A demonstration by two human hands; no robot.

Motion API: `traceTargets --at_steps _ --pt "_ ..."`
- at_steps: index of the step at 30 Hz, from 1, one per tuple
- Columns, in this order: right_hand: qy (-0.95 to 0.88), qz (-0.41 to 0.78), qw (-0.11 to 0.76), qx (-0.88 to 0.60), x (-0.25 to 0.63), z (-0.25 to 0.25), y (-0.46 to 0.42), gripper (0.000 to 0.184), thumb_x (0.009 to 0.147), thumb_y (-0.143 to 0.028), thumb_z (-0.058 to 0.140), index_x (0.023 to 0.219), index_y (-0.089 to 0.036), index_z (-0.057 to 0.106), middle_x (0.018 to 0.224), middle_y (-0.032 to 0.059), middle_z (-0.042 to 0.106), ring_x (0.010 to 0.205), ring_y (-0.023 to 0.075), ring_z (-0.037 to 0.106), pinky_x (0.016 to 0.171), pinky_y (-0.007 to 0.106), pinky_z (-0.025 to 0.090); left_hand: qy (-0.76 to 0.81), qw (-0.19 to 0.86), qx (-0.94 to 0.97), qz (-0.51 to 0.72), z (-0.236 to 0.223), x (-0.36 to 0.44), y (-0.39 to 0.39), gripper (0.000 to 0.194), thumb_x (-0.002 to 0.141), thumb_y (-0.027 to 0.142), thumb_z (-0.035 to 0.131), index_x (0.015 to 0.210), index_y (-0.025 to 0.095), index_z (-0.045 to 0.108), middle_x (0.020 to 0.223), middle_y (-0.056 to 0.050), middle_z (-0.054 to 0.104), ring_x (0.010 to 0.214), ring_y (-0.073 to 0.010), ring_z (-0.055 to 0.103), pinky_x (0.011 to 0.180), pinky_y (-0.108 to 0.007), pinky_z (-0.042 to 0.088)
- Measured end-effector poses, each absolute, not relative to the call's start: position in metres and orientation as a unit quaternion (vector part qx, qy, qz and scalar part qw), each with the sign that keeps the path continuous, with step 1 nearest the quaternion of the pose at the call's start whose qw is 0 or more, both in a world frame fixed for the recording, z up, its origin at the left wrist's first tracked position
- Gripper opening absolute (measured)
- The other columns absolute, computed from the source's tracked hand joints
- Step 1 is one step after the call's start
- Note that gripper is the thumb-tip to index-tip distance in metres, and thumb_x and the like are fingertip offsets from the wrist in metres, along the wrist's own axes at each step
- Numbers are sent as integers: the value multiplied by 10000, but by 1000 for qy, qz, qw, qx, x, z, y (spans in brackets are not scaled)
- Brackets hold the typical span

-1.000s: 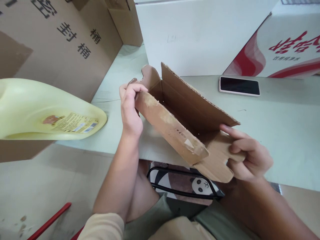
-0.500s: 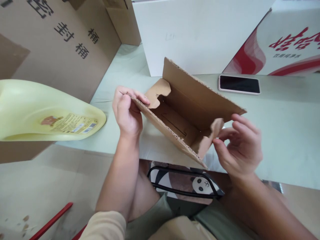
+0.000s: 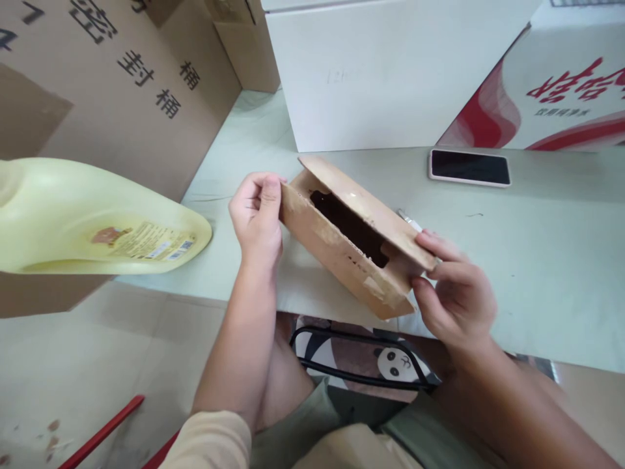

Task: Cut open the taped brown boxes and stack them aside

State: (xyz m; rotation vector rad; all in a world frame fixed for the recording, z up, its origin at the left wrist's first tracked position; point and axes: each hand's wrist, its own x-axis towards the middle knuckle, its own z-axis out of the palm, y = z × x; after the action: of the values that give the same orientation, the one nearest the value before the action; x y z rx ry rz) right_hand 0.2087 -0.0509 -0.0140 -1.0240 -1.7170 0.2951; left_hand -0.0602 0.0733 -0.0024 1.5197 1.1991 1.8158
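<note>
A small brown cardboard box (image 3: 332,247) is held at a slant over the front of the table, its two long flaps folded inward with a dark gap between them. My left hand (image 3: 258,212) grips the upper left corner, thumb on the near flap and fingers curled. At the other end, my right hand (image 3: 459,286) holds the right edge of the far flap (image 3: 364,202) between thumb and fingers. The end flaps are tucked under the long ones. Behind the box, a small white object (image 3: 409,220) shows in part, too little to name.
A yellow plastic bottle (image 3: 107,221) lies at the left, before a large printed carton (image 3: 146,130). At the back stand a white box (image 3: 371,78) and a red-and-white carton (image 3: 547,98). A phone (image 3: 469,167) rests on the table (image 3: 551,260). Below the edge is a panda-patterned bag (image 3: 361,355).
The box's long flaps, standing up half a second ago, have been folded inward over the end flaps. My right hand has gone from an end flap to the far long flap.
</note>
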Motion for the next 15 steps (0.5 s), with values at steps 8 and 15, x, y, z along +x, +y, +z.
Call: traceTargets --at_steps 8,15 --pt "-738 173 524 -388 210 -17 -48 284 900 -142 640 1155 -254 696 1221 91 753 1207 298 722 1106 545 586 424 198 645 604 -6 -62 74 264 960 519 697 1070 282 735 1082 -21 749 1073 -206 733 986 -368 600" --pt "-738 177 519 -393 211 -14 -49 266 921 -165 624 1155 -267 700 1227 93 750 1192 298 726 1072 540 601 419 187 702 544 -1 -66 67 196 975 329 618 964 274 806 1091 -2 785 1081 -217 737 1102 -431 565"
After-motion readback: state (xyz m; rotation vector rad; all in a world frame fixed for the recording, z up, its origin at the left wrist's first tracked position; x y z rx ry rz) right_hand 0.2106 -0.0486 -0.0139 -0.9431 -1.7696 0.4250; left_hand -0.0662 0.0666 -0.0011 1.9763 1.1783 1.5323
